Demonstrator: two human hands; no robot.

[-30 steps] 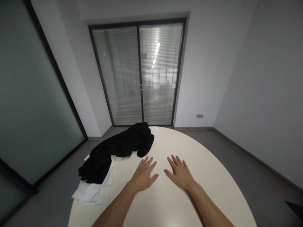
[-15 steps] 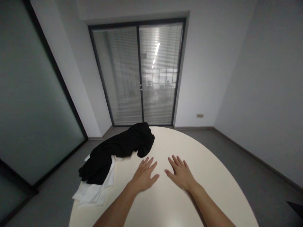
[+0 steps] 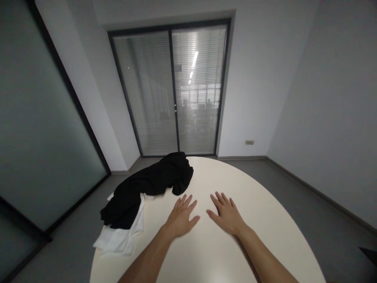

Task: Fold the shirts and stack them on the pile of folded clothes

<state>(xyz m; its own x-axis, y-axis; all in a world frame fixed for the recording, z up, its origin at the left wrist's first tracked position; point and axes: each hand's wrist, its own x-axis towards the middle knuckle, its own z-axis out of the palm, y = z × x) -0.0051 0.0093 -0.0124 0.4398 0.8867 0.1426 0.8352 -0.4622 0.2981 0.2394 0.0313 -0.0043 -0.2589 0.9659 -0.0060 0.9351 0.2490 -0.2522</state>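
Palm down over the pale round table [image 3: 203, 255], my left hand [image 3: 182, 216] is open with its fingers spread, holding nothing. My right hand [image 3: 226, 213] is likewise open and empty, a short gap to the right of the left one. A crumpled black cloth [image 3: 153, 179], which looks like a garment, lies beyond and to the left of my left hand, nearest to its fingertips. Under it a white cloth [image 3: 118, 240] sticks out toward the table's left edge. Most of the white cloth is hidden by the black one.
The table's curved edge runs round the far and right sides, with grey floor [image 3: 294, 184] beyond. Behind stands a dark-framed glass partition [image 3: 173, 94] with blinds. A frosted glass panel [image 3: 53, 118] is on the left. A socket plate [image 3: 249, 142] sits low on the wall.
The view has shifted very slightly. Both hands stay spread in the same place relative to the table, and the cloths have not moved.
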